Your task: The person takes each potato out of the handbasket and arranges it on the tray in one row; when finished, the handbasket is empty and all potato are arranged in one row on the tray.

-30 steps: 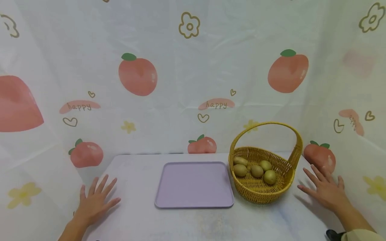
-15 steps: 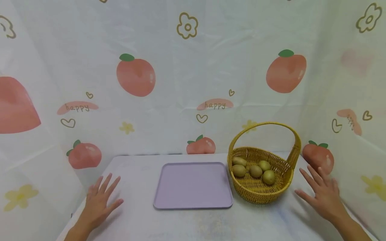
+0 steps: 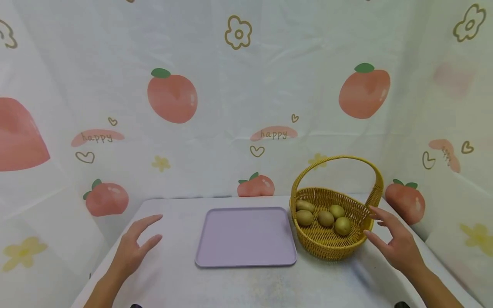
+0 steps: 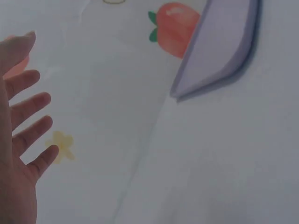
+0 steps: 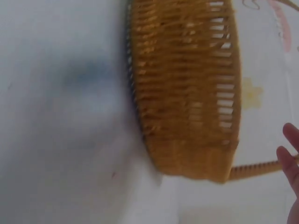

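Observation:
My left hand [image 3: 132, 250] hovers over the left of the table, thumb and fingers apart with nothing between them. In the left wrist view its fingers [image 4: 30, 105] spread loosely, away from the tray's corner. My right hand [image 3: 398, 244] is at the right side of a yellow woven basket [image 3: 333, 252], fingertips overlapping the basket's rim near the handle's base in the head view. Several brownish-green round fruits, like kiwis or potatoes [image 3: 325, 219], lie in the basket. The right wrist view shows the basket's side wall [image 5: 187, 93] close by, with the right fingers [image 5: 288, 163] near its handle.
A shallow light purple tray [image 3: 246, 237] lies mid-table, just left of the basket. The white table [image 3: 239, 288] is bordered by a hanging cloth [image 3: 215, 162] printed with fruit and flowers at the back and both sides.
Both hands have moved inward from the table's sides, their spread fingers drawing closer together. My right hand has reached the basket's right side. Basket, fruits and tray have stayed in place.

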Demonstrator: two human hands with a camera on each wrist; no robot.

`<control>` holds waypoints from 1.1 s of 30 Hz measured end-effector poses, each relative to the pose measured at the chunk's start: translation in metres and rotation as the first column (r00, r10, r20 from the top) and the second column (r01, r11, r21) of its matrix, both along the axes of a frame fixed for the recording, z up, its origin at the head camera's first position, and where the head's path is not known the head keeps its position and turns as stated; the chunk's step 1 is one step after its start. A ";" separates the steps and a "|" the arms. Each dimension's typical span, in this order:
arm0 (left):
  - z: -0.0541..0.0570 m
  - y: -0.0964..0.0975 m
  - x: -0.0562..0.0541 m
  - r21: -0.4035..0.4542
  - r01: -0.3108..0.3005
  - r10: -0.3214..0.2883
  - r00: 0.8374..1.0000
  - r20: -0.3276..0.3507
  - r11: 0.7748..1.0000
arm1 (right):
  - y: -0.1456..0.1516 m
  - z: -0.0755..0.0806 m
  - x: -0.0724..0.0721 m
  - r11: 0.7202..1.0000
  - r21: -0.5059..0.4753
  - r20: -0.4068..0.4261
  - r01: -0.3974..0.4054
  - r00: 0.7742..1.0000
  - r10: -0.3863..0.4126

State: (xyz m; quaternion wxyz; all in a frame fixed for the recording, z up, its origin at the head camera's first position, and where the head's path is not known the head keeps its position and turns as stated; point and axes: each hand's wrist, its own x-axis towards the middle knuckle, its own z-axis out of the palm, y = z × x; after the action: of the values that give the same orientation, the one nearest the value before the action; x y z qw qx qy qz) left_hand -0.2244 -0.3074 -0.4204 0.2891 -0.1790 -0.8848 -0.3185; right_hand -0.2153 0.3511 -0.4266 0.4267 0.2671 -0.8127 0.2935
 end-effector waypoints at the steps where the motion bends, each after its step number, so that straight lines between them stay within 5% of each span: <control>1: 0.004 0.004 0.000 0.016 0.008 -0.008 1.000 -0.008 1.000 | -0.003 0.003 -0.001 1.000 -0.003 0.002 0.014 1.000 -0.014; 7: 0.024 0.026 -0.005 0.087 0.111 -0.107 0.993 -0.049 0.990 | -0.023 0.022 -0.008 0.997 0.017 0.002 0.074 0.997 -0.074; 15: 0.040 0.046 -0.017 0.108 0.124 -0.116 0.990 -0.078 0.986 | -0.048 0.051 -0.033 0.994 0.028 0.096 0.110 0.989 -0.112; 19: 0.045 0.051 -0.025 0.168 0.158 -0.154 0.987 -0.038 0.973 | -0.060 0.063 -0.047 0.987 -0.013 0.230 0.163 0.961 -0.155; 22: 0.045 0.053 -0.031 0.221 0.185 -0.193 0.981 0.015 0.957 | -0.066 0.068 -0.059 0.986 -0.031 0.376 0.165 0.916 -0.141; 25: 0.041 0.055 -0.037 0.257 0.210 -0.231 0.972 0.051 0.943 | -0.070 0.070 -0.072 0.991 -0.023 0.527 0.132 0.844 -0.100; 28: 0.034 0.059 -0.040 0.289 0.222 -0.251 0.965 0.070 0.931 | -0.074 0.069 -0.085 0.998 -0.038 0.681 0.041 0.732 -0.004; 33: 0.014 0.067 -0.041 0.395 0.229 -0.300 0.945 0.128 0.890 | -0.080 0.064 -0.103 0.969 -0.212 0.872 -0.127 0.423 0.246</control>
State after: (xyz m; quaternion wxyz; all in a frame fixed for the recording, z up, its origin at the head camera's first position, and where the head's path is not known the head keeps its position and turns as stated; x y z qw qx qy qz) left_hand -0.2651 -0.2405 -0.4064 0.1880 -0.2096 -0.7977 -0.5332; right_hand -0.3186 0.2707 -0.3630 -0.0855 0.1365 -0.8620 0.4806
